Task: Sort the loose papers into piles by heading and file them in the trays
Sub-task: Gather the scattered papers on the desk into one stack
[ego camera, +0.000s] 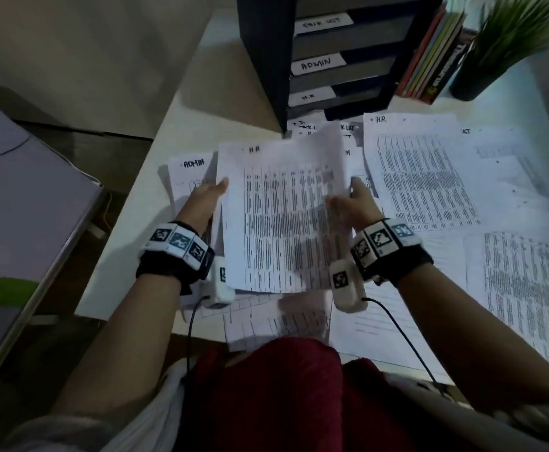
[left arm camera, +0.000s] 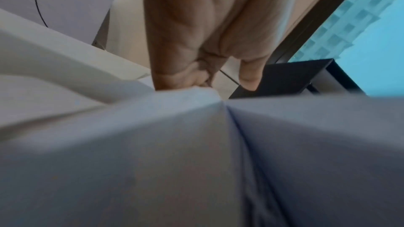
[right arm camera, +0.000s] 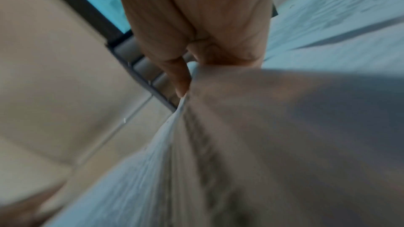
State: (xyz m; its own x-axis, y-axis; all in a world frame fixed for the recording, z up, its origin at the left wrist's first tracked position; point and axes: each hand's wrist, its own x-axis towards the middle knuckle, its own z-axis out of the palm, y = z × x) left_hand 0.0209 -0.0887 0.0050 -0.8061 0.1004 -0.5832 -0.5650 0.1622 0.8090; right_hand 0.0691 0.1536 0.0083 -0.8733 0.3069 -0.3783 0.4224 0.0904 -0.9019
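At the left, a sheet headed ADMIN (ego camera: pixel 188 177) lay on the white desk (ego camera: pixel 129 256), and beside it the left hand (ego camera: pixel 206 197) pinched the left edge of a sheet headed HR (ego camera: pixel 282 220), thumb on top. That sheet was held up above the desk in front of the person, its top right corner curling, while the right hand (ego camera: pixel 353 203) pinched its right edge. Further right, more loose papers (ego camera: pixel 429 177) covered the desk below the black labelled trays (ego camera: pixel 328 60).
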